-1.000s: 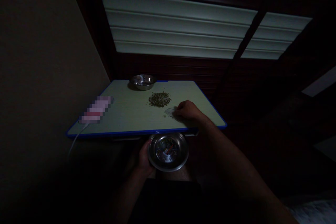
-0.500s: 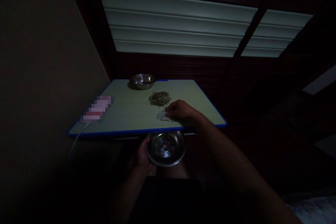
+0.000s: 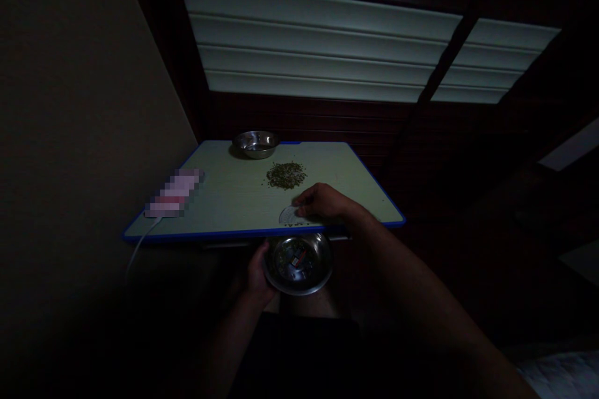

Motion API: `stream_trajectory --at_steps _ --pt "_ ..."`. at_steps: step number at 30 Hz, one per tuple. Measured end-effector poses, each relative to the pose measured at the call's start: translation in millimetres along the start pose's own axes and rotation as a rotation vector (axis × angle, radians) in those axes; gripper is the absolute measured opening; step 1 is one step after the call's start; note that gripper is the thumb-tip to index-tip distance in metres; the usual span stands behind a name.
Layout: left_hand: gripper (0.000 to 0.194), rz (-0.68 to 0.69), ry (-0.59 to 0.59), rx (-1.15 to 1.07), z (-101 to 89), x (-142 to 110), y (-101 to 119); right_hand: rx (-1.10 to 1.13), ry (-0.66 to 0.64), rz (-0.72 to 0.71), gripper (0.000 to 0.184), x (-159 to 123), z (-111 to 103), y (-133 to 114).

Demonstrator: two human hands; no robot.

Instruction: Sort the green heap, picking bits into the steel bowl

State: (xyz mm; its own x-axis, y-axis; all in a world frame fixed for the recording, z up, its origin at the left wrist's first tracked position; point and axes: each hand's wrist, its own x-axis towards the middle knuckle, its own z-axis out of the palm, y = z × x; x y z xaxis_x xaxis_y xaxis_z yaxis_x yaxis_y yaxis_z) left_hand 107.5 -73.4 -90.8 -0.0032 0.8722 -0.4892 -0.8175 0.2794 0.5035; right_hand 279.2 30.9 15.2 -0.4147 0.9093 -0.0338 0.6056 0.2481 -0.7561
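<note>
My right hand (image 3: 321, 201) is closed on a clear, half-round protractor (image 3: 287, 215), held against the tabletop near the front edge. A few small grains lie in front of the protractor, by the blue rim. Just beyond my fingers is a loose pile of small green-brown grains with paler ones among them (image 3: 285, 175); their exact kind is too small to tell. Below the table edge, my left hand (image 3: 259, 274) grips the left side of a shiny metal bowl (image 3: 321, 274). A label and some scattered grains show on the bowl's bottom.
The pale table (image 3: 224, 199) has a blue rim. A second metal bowl (image 3: 256, 144) stands at its back left. At the left edge lies a blurred-out pink item (image 3: 175, 193) with a white cable (image 3: 136, 250) hanging down. Behind rises a dark, slatted panel (image 3: 309, 43).
My right hand has drawn the protractor slightly toward the front edge, and grains now show in front of it. My left hand and its bowl stay nearly in place.
</note>
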Motion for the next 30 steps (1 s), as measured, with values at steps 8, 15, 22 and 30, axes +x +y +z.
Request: stream_trajectory --at_steps 8,15,22,30 --pt "0.017 -0.034 0.047 0.043 -4.9 2 0 -0.034 -0.034 0.003 0.029 -8 0 -5" --pt "0.019 -0.065 0.067 0.066 -2.8 1 1 -0.009 -0.024 0.01 0.027 -10 -1 -4" --pt "0.014 -0.059 0.09 0.041 -4.0 2 1 0.091 -0.031 0.017 0.025 -12 0 -1" --pt "0.014 -0.061 0.084 0.07 -6.6 5 0 0.273 -0.075 0.043 0.024 -17 -2 -2"
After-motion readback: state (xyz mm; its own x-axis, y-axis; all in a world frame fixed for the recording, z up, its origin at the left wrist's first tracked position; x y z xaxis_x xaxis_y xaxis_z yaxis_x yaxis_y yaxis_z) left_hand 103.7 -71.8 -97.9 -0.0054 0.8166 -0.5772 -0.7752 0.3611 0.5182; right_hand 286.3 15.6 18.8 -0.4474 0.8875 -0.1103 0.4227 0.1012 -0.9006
